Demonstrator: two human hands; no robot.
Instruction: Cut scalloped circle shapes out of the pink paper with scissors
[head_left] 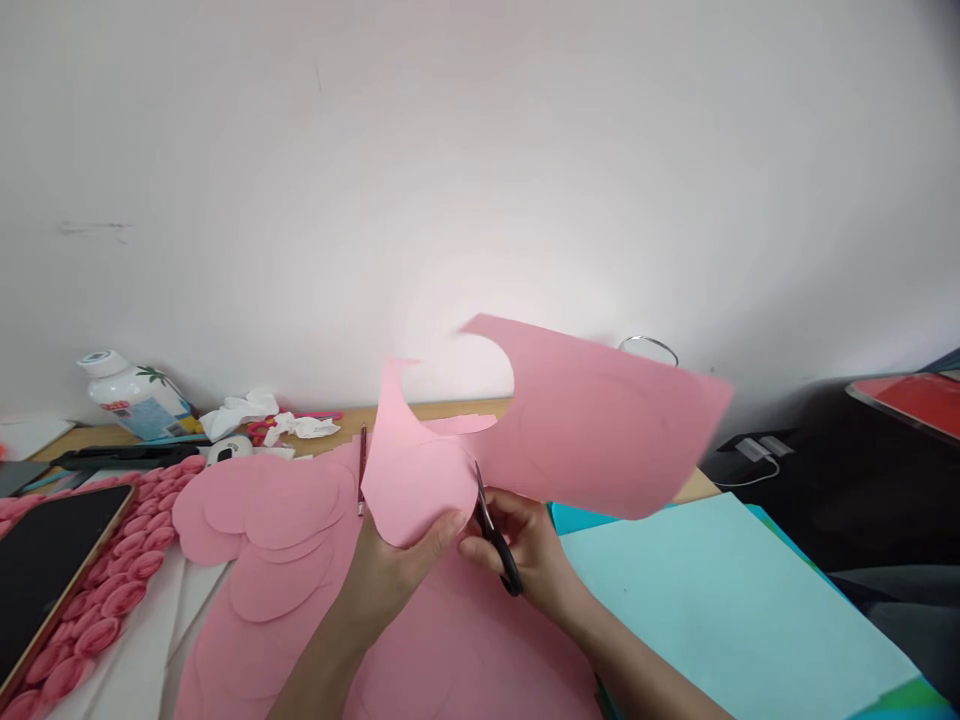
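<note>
Lying lowest in my view, a layer of pink paper (420, 660) spreads beneath both forearms. To its left I see a dark-screened phone (60, 560) resting against a band of ruffled pink rosettes (124, 600); to its right lies a pale blue sheet (705, 590).

A little farther up, I watch the left hand (401, 560) clamped on the lower edge of a raised pink sheet (427, 485), thumb laid across the face and the other fingers out of sight behind. The right hand (536, 550), just beside it, is closed around the black handles of the scissors (496, 538), whose blade points upward at the sheet's margin. Between the two hands I make out only a narrow gap.

The sheet stands up above and beyond the hands: one part rises over the left hand, and a wide, slightly blurred flap (607, 420) extends to the right, past the right hand. A large rounded cutout opens between these parts. Whether they join behind the blade, I cannot tell.

Left of the left hand, overlapping pink discs (281, 585) lie flat, with a pencil (363, 460) near them. Farther back I find crumpled tissue (240, 412) and a tilted white bottle (139, 400) before the pale wall (450, 150).
</note>
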